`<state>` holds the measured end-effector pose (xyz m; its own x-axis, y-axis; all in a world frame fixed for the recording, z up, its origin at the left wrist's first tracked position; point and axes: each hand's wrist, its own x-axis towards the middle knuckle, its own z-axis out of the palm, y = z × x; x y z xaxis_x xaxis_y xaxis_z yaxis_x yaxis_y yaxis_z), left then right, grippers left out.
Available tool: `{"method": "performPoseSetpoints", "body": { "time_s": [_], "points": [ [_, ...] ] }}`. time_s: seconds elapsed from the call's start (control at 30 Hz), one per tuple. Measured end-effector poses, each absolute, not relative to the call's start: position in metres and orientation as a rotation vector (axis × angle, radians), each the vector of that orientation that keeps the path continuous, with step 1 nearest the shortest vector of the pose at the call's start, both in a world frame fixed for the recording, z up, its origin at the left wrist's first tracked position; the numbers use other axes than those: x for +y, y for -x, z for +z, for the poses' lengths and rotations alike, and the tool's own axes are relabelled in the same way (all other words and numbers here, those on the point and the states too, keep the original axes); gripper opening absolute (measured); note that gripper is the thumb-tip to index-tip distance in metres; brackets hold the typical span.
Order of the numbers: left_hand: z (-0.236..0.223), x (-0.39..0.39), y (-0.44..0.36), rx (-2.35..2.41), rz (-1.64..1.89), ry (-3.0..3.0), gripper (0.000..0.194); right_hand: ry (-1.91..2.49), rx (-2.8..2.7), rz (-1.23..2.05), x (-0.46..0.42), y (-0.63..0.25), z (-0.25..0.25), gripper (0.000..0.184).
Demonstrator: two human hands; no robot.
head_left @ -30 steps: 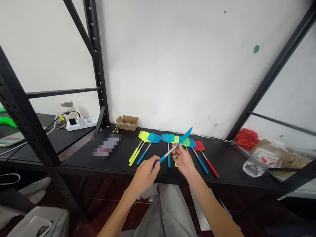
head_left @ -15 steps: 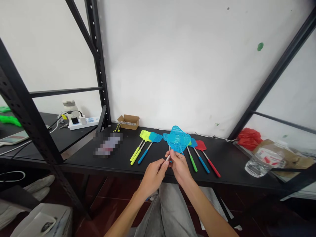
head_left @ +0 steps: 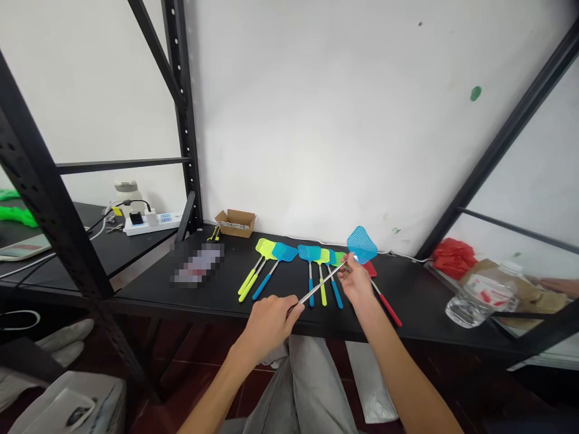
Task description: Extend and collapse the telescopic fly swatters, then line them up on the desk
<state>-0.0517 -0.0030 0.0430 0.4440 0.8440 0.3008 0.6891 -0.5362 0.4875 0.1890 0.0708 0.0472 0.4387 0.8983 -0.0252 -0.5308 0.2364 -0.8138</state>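
Note:
Both hands grip one blue fly swatter (head_left: 362, 242) above the table's front part. My left hand (head_left: 270, 322) is closed around its lower end, hiding the handle. Higher up, my right hand (head_left: 355, 278) pinches the metal rod just below the mesh head. The rod is drawn out long and slants up to the right. Behind it lie several swatters in a row, among them a blue one (head_left: 309, 253), a yellow one (head_left: 322, 257) and a red one (head_left: 389, 310) partly covered by my right hand. To the left rest two yellow swatters (head_left: 250, 280) and a blue one (head_left: 284, 253).
The black table (head_left: 154, 289) meets a white wall. A small cardboard box (head_left: 236, 223) stands at the back left, near a blurred packet (head_left: 199, 265). On the right are a clear plastic container (head_left: 470, 304) and a red bag (head_left: 453, 256). Black metal posts (head_left: 183, 120) flank the table.
My hands have moved apart, the right one up and right, the left one down and left. The swatter's rod has become longer and its head has shifted right.

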Motion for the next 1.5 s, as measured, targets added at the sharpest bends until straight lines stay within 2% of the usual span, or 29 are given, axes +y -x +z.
{"method": "performPoseSetpoints", "body": {
  "time_s": [0.2,0.37,0.63,1.1,1.4,1.5],
  "points": [
    [0.046,-0.001,0.061,1.368,0.641,-2.461,0.035,0.837,-0.561,1.005,0.064,-0.209,0.056,0.03],
    [0.049,-0.002,0.058,1.369,0.716,-2.349,0.019,0.907,-0.821,1.091,0.035,-0.17,0.048,0.042],
    [0.037,0.002,0.046,1.288,0.78,-2.329,0.038,1.03,-1.106,1.081,0.019,-0.131,0.028,0.05],
    [0.046,0.002,0.063,1.222,0.776,-2.364,0.044,0.944,-0.699,0.949,0.054,-0.218,0.06,0.04],
    [0.046,0.001,0.06,1.259,0.804,-2.336,0.039,0.981,-0.961,1.18,0.017,-0.149,0.035,0.044],
    [0.045,0.0,0.057,1.232,0.811,-2.318,0.04,0.995,-0.967,1.163,0.015,-0.146,0.034,0.041]
  ]
}}
